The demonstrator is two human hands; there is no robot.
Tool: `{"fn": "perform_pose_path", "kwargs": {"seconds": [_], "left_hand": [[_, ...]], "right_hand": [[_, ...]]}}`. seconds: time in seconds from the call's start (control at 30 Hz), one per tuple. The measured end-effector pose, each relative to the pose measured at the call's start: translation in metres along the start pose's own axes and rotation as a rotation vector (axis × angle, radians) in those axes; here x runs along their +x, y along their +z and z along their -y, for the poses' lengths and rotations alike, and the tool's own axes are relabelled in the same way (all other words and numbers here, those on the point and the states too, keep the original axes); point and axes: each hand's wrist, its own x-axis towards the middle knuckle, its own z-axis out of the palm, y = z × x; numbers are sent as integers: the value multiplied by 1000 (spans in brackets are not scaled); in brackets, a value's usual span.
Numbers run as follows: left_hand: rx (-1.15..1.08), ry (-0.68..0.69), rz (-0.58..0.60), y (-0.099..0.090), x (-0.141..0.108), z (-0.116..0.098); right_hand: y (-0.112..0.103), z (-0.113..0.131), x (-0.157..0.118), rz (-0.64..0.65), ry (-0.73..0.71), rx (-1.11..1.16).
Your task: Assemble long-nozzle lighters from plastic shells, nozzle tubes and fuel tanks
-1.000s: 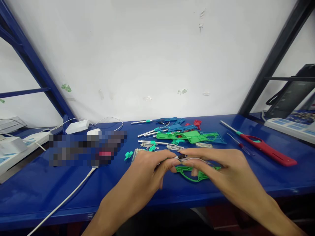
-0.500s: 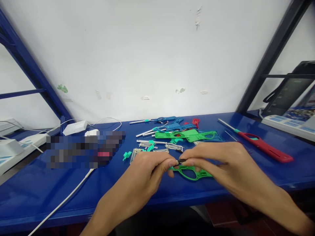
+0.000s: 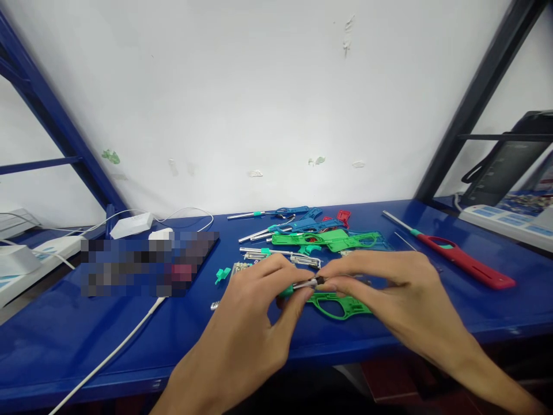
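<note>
My left hand (image 3: pixel 254 308) is closed around a lighter's metal tube (image 3: pixel 306 284) with a teal collar (image 3: pixel 286 291). The tube's perforated tip (image 3: pixel 215 305) pokes out on the left side of that hand. At the tube's inner end, my right hand (image 3: pixel 395 285) pinches a small black part (image 3: pixel 319 280); whether it is joined to the tube is hard to see. Just below the fingers, a green lighter handle half (image 3: pixel 339 308) lies on the blue table, partly covered by my right hand.
Behind my hands lie another green handle half (image 3: pixel 337 239), blue lighter pieces (image 3: pixel 302 222), a metal tube (image 3: pixel 254 251) and a teal trigger piece (image 3: pixel 222 275). A red lighter (image 3: pixel 464 259) lies on the right. A white cable (image 3: pixel 116 349) crosses the table's left side.
My left hand has turned and opened its grip a little, so the metal tube and teal collar now show between thumb and fingers. My right hand stays pinched on the black part.
</note>
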Motion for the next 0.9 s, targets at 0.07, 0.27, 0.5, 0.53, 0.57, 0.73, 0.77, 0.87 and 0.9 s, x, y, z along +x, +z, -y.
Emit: {"fn": "perform_pose_path", "kwargs": {"seconds": [0.07, 0.27, 0.5, 0.53, 0.57, 0.73, 0.77, 0.87, 0.9], "left_hand": [[7, 39, -46, 2, 1, -1], [14, 106, -104, 4, 3, -1], [67, 187, -174, 9, 1, 1], [72, 188, -174, 9, 1, 1], [73, 191, -173, 10, 2, 1], [63, 210, -170, 11, 1, 2], [64, 218, -171, 12, 1, 3], [74, 229, -185, 12, 1, 3], [77, 230, -190, 13, 1, 3]], "right_hand": [[1, 0, 0, -14, 1, 15], [-1, -2, -4, 17, 121, 86], [0, -4, -4, 10, 283, 171], [1, -5, -4, 1, 276, 177], [1, -5, -5, -4, 271, 178], [3, -5, -6, -11, 252, 170], [3, -5, -7, -3, 243, 176], [4, -4, -7, -4, 208, 172], [4, -3, -7, -11, 188, 161]]}}
